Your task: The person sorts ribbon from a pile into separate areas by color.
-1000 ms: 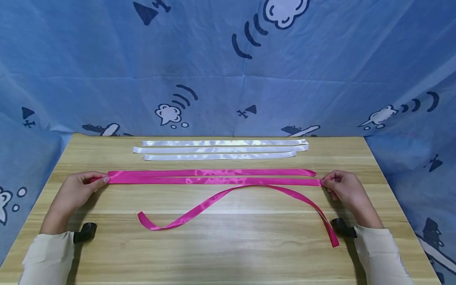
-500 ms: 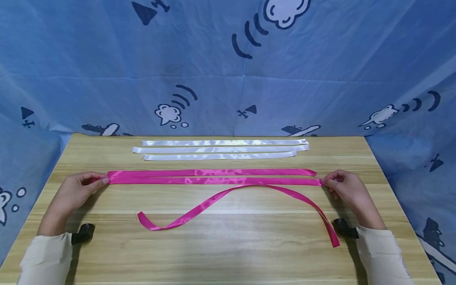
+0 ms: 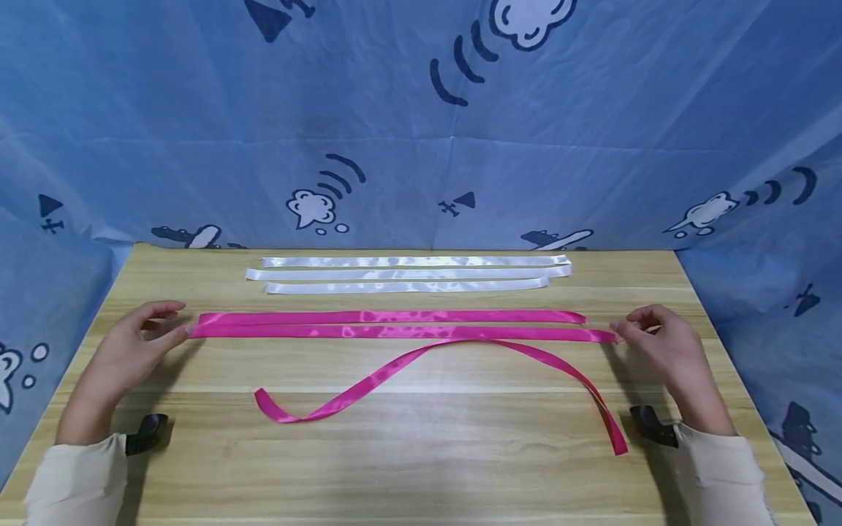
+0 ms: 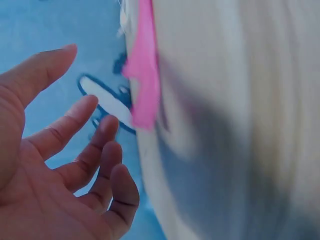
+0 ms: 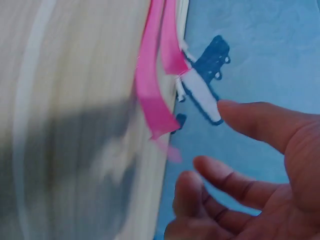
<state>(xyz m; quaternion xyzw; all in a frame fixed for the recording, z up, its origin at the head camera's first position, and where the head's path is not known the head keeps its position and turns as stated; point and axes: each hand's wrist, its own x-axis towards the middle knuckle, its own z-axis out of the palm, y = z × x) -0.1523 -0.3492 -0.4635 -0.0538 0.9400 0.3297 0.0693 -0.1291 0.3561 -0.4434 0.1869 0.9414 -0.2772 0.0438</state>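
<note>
Two pink satin ribbons lie flat side by side across the table: the far ribbon (image 3: 421, 316) and the near ribbon (image 3: 421, 332). At their left ends is my left hand (image 3: 131, 347), its thumb and fingers spread apart. The left wrist view shows this hand (image 4: 75, 165) holding nothing, with the pink ribbon ends (image 4: 145, 95) beyond its fingertips. Beside the near ribbon's right end is my right hand (image 3: 671, 347). In the right wrist view the thumb and fingers of that hand (image 5: 255, 165) are parted, and the ribbon end (image 5: 162, 122) lies free of them.
A third pink ribbon (image 3: 368, 383) curves loosely in front of the straight pair. Behind them lie three white ribbons (image 3: 408, 275), roughly parallel. They all rest on a wooden table (image 3: 395, 467), with a blue printed cloth (image 3: 395, 109) at its back and sides.
Both hands have let go of the ribbon ends, opened, and drawn slightly outward. The near ribbon's right end now reaches a little farther right. The white ribbons and the curved one have stayed put.
</note>
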